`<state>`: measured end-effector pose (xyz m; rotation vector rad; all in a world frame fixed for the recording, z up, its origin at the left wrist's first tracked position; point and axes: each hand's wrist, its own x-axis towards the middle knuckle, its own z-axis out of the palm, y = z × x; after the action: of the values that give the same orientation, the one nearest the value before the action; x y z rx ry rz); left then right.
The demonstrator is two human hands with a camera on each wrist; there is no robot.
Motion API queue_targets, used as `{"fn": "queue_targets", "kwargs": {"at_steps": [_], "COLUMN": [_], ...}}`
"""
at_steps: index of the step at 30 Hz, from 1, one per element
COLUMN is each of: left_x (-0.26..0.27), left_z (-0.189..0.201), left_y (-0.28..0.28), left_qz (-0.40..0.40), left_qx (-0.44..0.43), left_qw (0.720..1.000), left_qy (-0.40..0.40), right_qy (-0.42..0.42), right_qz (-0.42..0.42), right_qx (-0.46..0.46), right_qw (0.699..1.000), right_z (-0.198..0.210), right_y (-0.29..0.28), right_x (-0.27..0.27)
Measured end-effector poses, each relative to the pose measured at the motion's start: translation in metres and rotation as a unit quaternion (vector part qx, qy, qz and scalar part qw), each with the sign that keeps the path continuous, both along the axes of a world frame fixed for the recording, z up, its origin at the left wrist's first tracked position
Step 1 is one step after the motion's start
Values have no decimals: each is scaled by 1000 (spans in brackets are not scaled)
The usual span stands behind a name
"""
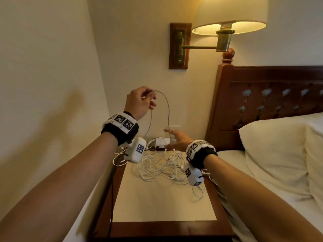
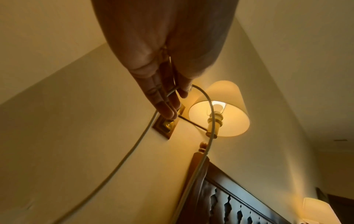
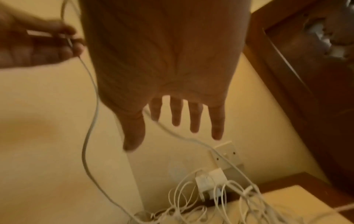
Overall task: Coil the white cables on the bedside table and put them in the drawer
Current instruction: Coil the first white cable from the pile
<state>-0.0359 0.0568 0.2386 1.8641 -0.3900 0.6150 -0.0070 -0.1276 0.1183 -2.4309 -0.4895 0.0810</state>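
Observation:
A tangle of white cables [image 1: 160, 167] lies at the back of the bedside table [image 1: 162, 203], beside white charger plugs [image 1: 162, 142]. My left hand [image 1: 151, 97] is raised above the table and pinches one white cable [image 1: 168, 109], which arcs over and hangs down to the pile. In the left wrist view the left hand [image 2: 178, 98] holds the cable [image 2: 207, 100] between thumb and fingers. My right hand [image 1: 172, 137] reaches towards the hanging strand with straight, spread fingers [image 3: 194, 119]. The cable [image 3: 172, 130] runs between its thumb and index finger. No drawer is in view.
A lit wall lamp [image 1: 229, 14] hangs above the table on a brass arm. The wooden headboard [image 1: 271, 98], a white pillow [image 1: 276, 151] and the bed lie to the right. A wall socket [image 3: 226, 151] sits behind the plugs. A black cord [image 1: 111, 198] runs down the table's left side.

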Motion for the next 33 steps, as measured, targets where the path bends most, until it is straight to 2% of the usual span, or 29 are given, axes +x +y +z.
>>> {"fn": "queue_targets", "kwargs": {"at_steps": [2, 5, 7, 9, 10, 11, 12, 14, 15, 17, 19, 21, 25, 28, 30, 33], "left_x": [-5, -9, -13, -18, -19, -20, -21, -25, -28, -28, -19, -14, -17, -23, -21, -13], "left_z": [6, 6, 2, -4, -4, -3, -1, 4, 5, -1, -11, -18, -6, 24, 31, 9], "left_y": [-2, 9, 21, 31, 32, 31, 27, 11, 0, -21, -28, -27, -30, -26, -15, 18], "left_qz": [-3, 39, 83, 120, 140, 158, 163, 96, 40, -17, 12, 55, 64, 113, 132, 187], "left_qx": [-12, -11, 103, 250, 288, 293, 271, 213, 213, 273, 344, 359, 236, 156, 156, 166], "left_qw": [1000, 999, 989, 941, 922, 924, 940, 972, 976, 962, 939, 932, 960, 954, 949, 947], "left_qy": [-11, -8, 64, 191, 216, 190, 127, -3, -20, 15, 31, -10, -136, -229, -242, -200], "right_qy": [-42, -43, -69, -110, -133, -148, -159, -177, -183, -199, -219, -221, -156, -42, -13, -12], "right_qz": [-9, -68, -95, -95, -88, -79, -68, -40, -24, -3, 4, -1, -30, -25, -54, -113], "right_qx": [48, 161, 204, 205, 201, 193, 180, 137, 114, 85, 79, 91, 121, 85, 91, 143], "right_qw": [998, 984, 972, 968, 966, 967, 968, 974, 976, 976, 973, 971, 980, 995, 994, 983], "right_z": [-15, -7, 18, 49, 64, 75, 82, 89, 90, 92, 89, 81, 43, 3, -13, -2], "right_y": [9, 9, -2, -13, -17, -19, -21, -19, -17, -15, -12, -12, -7, -7, -9, -13], "right_x": [2, 10, 14, 12, 10, 8, 7, 3, 0, -6, -13, -16, -11, -6, -4, -5]}}
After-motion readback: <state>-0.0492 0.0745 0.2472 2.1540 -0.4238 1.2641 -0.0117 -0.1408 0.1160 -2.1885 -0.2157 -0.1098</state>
